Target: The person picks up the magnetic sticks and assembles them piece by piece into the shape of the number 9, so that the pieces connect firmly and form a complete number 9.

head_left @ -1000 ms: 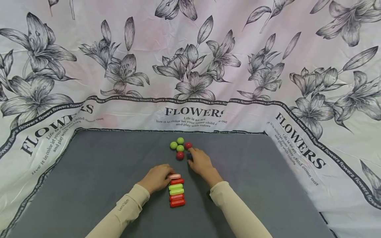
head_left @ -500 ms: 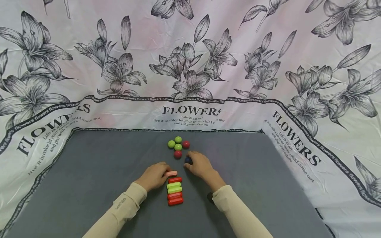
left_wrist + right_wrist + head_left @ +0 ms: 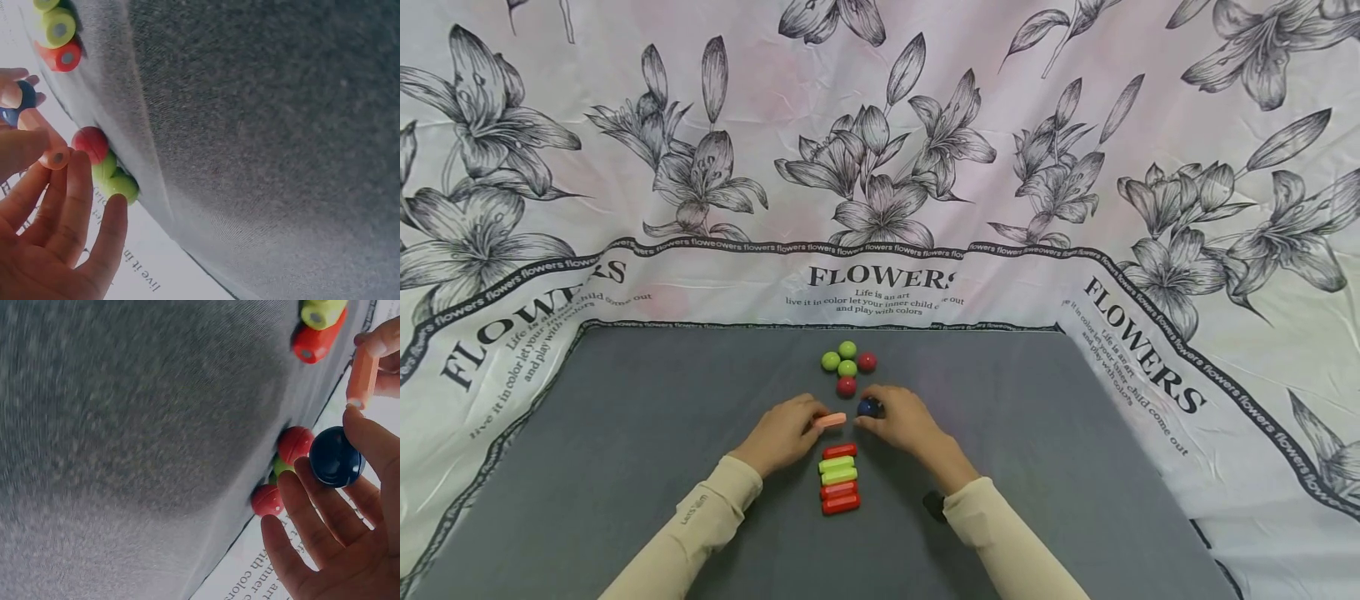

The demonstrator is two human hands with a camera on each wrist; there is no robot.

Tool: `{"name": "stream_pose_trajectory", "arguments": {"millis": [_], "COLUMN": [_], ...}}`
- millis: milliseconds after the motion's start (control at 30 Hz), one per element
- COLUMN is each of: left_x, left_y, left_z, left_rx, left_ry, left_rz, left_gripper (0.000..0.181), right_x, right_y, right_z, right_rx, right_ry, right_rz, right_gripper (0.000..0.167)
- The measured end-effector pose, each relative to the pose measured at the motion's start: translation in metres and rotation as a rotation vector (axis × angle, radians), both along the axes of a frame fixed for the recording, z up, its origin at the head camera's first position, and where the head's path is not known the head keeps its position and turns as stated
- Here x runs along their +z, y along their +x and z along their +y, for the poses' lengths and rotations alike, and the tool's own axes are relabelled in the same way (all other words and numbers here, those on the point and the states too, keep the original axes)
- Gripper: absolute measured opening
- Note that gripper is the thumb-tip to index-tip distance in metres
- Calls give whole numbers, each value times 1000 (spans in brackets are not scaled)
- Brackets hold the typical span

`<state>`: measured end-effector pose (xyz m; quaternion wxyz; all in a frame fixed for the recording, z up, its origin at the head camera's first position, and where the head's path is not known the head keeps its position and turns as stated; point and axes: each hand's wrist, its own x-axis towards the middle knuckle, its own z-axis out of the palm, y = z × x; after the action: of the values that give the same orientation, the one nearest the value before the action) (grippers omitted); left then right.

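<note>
Pale fabric [image 3: 880, 167] printed with dark line-drawn flowers and the word "FLOWERS" hangs around a dark grey worktop [image 3: 1037, 433]. On it, five short sticks lie side by side in a row [image 3: 838, 477]: counting from its far end, one is red, two are yellow-green and two are red. Just beyond the row's far end, the person's left hand [image 3: 784, 433] pinches a salmon-pink stick [image 3: 831, 421] between thumb and fingertips, its other fingers spread. Also beyond the row, on its right side, the right hand [image 3: 906, 419] holds a glossy dark blue ball [image 3: 870, 407] with thumb and fingers. Pink stick and blue ball are close but apart. Farther past the row sits a cluster of three green balls [image 3: 847, 369] and two red balls [image 3: 846, 387], one of the red ones nearest the row. Cream sleeves [image 3: 700, 521] reach in on both sides of the row.
</note>
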<state>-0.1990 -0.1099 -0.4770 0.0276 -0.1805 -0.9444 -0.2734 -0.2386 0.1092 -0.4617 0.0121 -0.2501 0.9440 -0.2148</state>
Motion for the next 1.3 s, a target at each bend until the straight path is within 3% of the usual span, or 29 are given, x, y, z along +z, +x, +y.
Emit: {"name": "stream_pose_trajectory", "arguments": {"millis": [433, 733, 933, 1300], "left_x": [10, 9, 9, 8], "left_y": [5, 7, 7, 6], "left_z": [-2, -3, -1, 4], "left_rx": [-8, -47, -46, -105], "left_ry": [47, 43, 51, 69], "left_rz": [-39, -41, -22, 20], "left_gripper": [20, 17, 17, 18], "right_x": [5, 8, 8, 1], "right_y": [11, 17, 18, 19], "right_z": [-4, -6, -6, -3], "right_rx": [49, 81, 84, 164], "right_ry": [-66, -76, -80, -83], "right_rz": [-47, -70, -50, 19], "right_gripper": [34, 37, 37, 23]}}
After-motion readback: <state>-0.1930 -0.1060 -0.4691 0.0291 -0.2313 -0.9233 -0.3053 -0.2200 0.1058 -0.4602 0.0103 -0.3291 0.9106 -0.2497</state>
